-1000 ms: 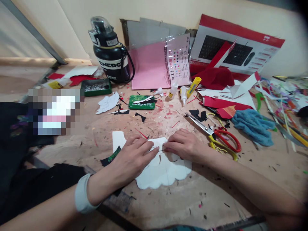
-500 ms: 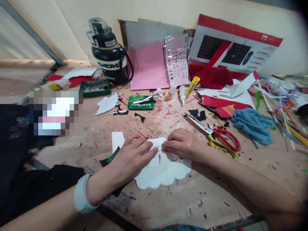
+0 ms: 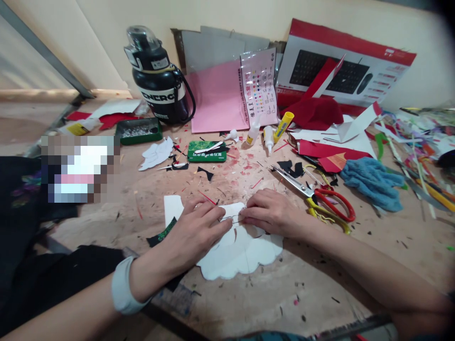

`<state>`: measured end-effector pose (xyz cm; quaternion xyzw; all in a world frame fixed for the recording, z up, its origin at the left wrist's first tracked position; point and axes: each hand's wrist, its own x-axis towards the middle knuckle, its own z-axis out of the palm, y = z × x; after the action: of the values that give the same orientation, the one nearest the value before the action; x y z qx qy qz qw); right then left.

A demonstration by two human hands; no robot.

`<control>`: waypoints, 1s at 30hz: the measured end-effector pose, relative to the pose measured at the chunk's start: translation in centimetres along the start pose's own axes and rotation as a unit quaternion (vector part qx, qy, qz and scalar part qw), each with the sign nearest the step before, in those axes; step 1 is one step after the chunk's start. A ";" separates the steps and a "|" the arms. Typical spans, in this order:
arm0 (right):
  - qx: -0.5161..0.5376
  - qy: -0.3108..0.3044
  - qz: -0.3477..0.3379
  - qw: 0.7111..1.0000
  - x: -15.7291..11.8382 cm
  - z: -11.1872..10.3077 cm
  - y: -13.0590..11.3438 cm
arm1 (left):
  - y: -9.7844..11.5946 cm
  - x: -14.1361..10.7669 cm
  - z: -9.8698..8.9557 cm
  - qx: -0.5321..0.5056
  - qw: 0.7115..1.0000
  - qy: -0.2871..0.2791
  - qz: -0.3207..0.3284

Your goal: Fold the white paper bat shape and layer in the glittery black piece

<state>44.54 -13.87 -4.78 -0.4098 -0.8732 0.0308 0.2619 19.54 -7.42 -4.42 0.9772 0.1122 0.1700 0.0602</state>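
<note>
A white paper cutout with a scalloped lower edge lies flat before me, thin dark lines and a small slit on its upper part. From the left, my left hand bends over its top, thumb and fingertips pressed together on the paper. Opposite it, my right hand has its fingers closed at the cutout's upper right. The two sets of fingertips are nearly touching around a small piece at the dark lines, too small to make out. Another white paper piece shows behind my left hand, near a black scrap.
Red-and-yellow-handled scissors and a blue cloth lie to the right. Behind are a green tin lid, small glue bottles, a yellow glue stick, a black bottle and a keyboard box. Paper scraps litter the table.
The whole view has shifted very slightly. Both hands stay at the top of the cutout, their fingertips almost unmoved.
</note>
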 end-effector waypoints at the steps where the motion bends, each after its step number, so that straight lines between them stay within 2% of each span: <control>1: 0.000 0.002 0.000 1.000 0.0 0.0 0.0 | 0.0 0.1 0.0 -0.002 1.000 -0.001 -0.002; 7: -0.009 0.002 -0.002 1.000 -0.1 0.0 0.0 | 0.0 0.7 0.1 -0.009 1.000 0.010 -0.026; 30: 0.013 -0.005 0.012 1.000 -0.5 0.2 0.1 | 0.1 0.5 -0.1 -0.007 1.000 0.018 -0.011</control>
<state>44.73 -14.13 -5.21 -0.4165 -0.8692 0.0472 0.2625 19.96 -7.35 -4.13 0.9722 0.1226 0.1881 0.0669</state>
